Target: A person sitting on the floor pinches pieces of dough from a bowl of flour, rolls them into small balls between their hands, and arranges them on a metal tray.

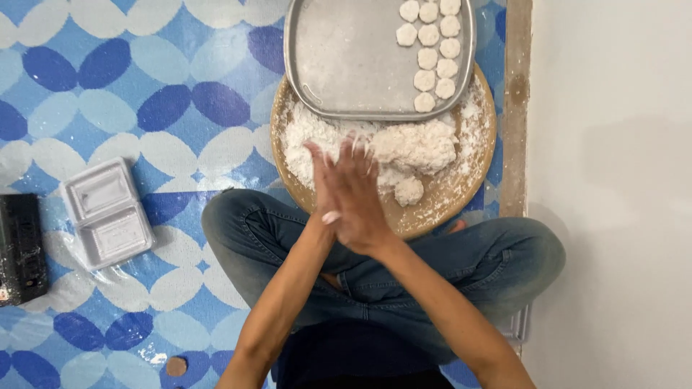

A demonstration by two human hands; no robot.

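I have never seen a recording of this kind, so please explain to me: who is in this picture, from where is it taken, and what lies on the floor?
There is no machine here. A camera worn on a person's head looks down at their own crossed legs and two bare hands. The left hand and right hand are pressed palm to palm; whether something is between them cannot be seen. Before the knees lies a round wooden board with a heap of white dough and one small dough ball. A metal tray rests partly on the board and carries rows of shaped white pieces. On the blue patterned mat, at the left, lie a white plastic container and a black object.
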